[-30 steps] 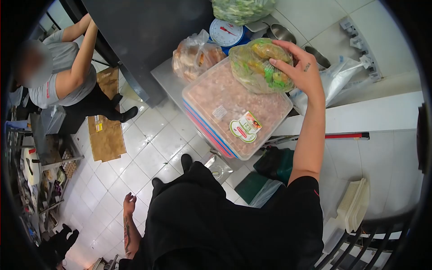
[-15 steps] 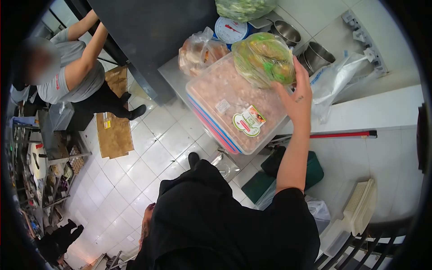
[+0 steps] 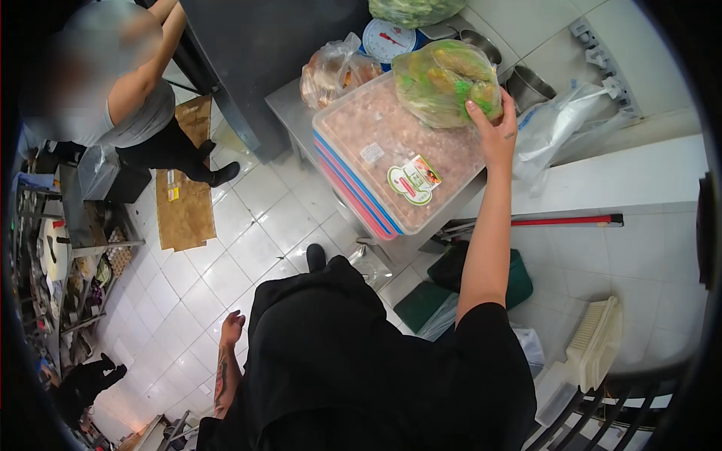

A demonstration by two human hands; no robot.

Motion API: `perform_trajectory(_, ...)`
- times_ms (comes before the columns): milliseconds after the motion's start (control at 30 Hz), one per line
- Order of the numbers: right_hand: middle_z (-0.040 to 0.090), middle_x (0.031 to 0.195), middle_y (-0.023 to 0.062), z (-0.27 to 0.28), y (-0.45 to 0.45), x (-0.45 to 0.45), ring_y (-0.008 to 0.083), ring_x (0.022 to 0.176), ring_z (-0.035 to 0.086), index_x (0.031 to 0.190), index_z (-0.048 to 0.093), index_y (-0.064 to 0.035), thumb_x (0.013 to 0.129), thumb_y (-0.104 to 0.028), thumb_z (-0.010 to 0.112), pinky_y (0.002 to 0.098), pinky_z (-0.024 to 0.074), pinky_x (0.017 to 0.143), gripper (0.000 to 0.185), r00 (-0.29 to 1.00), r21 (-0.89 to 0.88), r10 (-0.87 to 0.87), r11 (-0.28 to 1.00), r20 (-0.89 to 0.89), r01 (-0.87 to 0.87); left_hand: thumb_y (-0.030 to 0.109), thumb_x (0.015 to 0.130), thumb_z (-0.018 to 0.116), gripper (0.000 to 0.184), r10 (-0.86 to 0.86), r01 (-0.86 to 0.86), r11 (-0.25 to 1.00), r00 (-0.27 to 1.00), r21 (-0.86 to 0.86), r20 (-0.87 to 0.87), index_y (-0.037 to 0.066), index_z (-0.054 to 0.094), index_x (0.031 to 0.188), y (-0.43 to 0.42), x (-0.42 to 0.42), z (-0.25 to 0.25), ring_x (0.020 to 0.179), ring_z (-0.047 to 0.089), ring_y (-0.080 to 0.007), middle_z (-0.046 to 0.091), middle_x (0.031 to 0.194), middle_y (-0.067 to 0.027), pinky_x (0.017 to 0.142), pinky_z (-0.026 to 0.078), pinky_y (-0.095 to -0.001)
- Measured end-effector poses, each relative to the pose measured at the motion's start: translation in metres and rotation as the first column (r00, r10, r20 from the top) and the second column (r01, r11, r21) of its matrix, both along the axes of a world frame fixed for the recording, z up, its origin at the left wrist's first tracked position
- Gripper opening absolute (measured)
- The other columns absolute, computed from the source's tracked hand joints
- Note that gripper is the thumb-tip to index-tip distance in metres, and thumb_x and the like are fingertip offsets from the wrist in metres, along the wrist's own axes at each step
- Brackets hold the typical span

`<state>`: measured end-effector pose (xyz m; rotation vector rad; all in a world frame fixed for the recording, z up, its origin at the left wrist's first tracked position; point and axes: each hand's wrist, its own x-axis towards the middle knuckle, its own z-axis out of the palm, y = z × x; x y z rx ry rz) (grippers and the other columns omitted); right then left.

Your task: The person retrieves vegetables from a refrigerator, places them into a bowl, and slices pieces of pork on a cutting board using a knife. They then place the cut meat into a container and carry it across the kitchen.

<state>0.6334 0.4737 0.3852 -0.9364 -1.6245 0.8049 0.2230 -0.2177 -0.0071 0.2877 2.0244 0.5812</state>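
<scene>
right hand (image 3: 495, 124) grips the green produce bag (image 3: 444, 79) at its near right edge; bag lies over the far part of the top container (image 3: 410, 143). left hand (image 3: 232, 328) hangs low, its closure indistinct.

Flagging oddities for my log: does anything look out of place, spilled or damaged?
Mildly odd: brown cardboard lies flat on the tiled floor beside a co-worker's shoes, a possible trip hazard. Small dark specks, perhaps debris, dot the tiles nearby. No spill is evident.
</scene>
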Motion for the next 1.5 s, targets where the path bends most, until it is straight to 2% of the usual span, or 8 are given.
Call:
perform_trajectory(300,0.069,0.125,0.0122,0.001,0.008,0.005,0.0162,0.112,0.068,0.14,0.054,0.0054,0.09,-0.015,0.085,0.0291,0.0535,0.098,0.062,0.989,-0.106,0.075,0.99,-0.128,-0.089,0.02,0.102,0.067,0.051,0.064,-0.071,0.995,0.993,0.077,0.096,-0.002,0.056,0.146,-0.016,0.039,-0.009,0.111,0.07,-0.0239,0.074,0.121,-0.0191,0.1,0.052,-0.036)
perform_trajectory(367,0.07,0.12,0.0059,0.0,0.007,0.004,0.0127,0.105,0.067,0.142,0.056,0.0013,0.092,-0.022,0.084,0.0272,0.0549,0.086,0.062,0.994,-0.087,0.049,0.995,-0.1,-0.058,0.02,0.102,0.067,0.051,0.075,-0.081,0.995,0.993,0.062,0.094,-0.002,0.056,0.146,-0.029,0.042,-0.008,0.112,0.07,-0.0242,0.073,0.122,-0.0193,0.1,0.052,-0.0362)
perform_trajectory(500,0.07,0.123,0.0095,0.012,-0.003,0.001,0.0142,0.109,0.068,0.138,0.057,0.0037,0.09,-0.018,0.085,0.0277,0.0536,0.094,0.06,0.99,-0.115,0.055,0.991,-0.126,-0.07,0.017,0.1,0.069,0.052,0.165,-0.171,0.984,0.982,0.057,0.092,-0.003,0.055,0.146,-0.056,0.055,-0.01,0.109,0.069,-0.0199,0.074,0.12,-0.0152,0.099,0.052,-0.0338)
perform_trajectory(767,0.07,0.118,0.009,0.01,-0.009,-0.003,0.0127,0.097,0.067,0.142,0.057,-0.0001,0.083,-0.036,0.091,0.0259,0.055,0.078,0.076,0.995,-0.093,-0.036,0.995,0.092,0.044,0.019,0.101,0.068,0.053,0.208,-0.229,0.961,0.968,0.155,0.142,-0.005,0.053,0.146,-0.126,0.096,-0.028,0.094,0.066,-0.0149,0.074,0.109,-0.0101,0.088,0.052,-0.0292)
perform_trajectory(967,0.069,0.128,0.0153,-0.011,0.016,-0.002,0.0205,0.114,0.067,0.144,0.054,0.0022,0.081,-0.043,0.091,0.0311,0.0531,0.096,0.086,0.997,-0.013,-0.036,0.999,0.066,0.037,0.018,0.1,0.068,0.053,0.292,-0.319,0.934,0.941,0.162,0.171,-0.007,0.054,0.144,-0.198,0.163,-0.054,0.091,0.067,-0.0157,0.074,0.107,-0.0108,0.084,0.054,-0.0302)
perform_trajectory(1133,0.059,0.144,0.0271,-0.008,0.046,0.007,0.0386,0.132,0.059,0.151,0.049,0.0018,0.072,-0.051,0.091,0.0455,0.047,0.111,0.104,0.914,0.175,-0.124,0.983,0.387,0.059,0.021,0.099,0.07,0.055,0.183,-0.185,0.983,0.958,-0.011,0.221,-0.006,0.055,0.144,-0.242,0.234,-0.029,0.092,0.067,-0.0154,0.074,0.109,-0.0104,0.083,0.054,-0.0295)
perform_trajectory(1367,0.057,0.147,0.0214,0.075,0.02,-0.043,0.0372,0.133,0.058,0.151,0.055,-0.0106,0.078,-0.06,0.083,0.0443,0.0472,0.111,0.093,0.697,0.401,-0.308,0.915,0.647,0.033,0.022,0.099,0.069,0.054,0.213,-0.207,0.977,0.941,-0.05,0.263,-0.004,0.056,0.144,-0.269,0.295,-0.024,0.092,0.067,-0.015,0.074,0.109,-0.0095,0.081,0.054,-0.029)
perform_trajectory(1500,0.064,0.139,0.0204,0.084,0.043,-0.076,0.036,0.127,0.063,0.148,0.059,-0.0147,0.079,-0.063,0.079,0.0441,0.05,0.107,0.087,0.653,0.206,-0.169,0.978,0.738,0.02,0.022,0.099,0.069,0.054,0.213,-0.205,0.977,0.94,-0.056,0.267,-0.003,0.056,0.144,-0.239,0.276,-0.016,0.092,0.067,-0.0148,0.074,0.109,-0.0089,0.08,0.054,-0.0287)
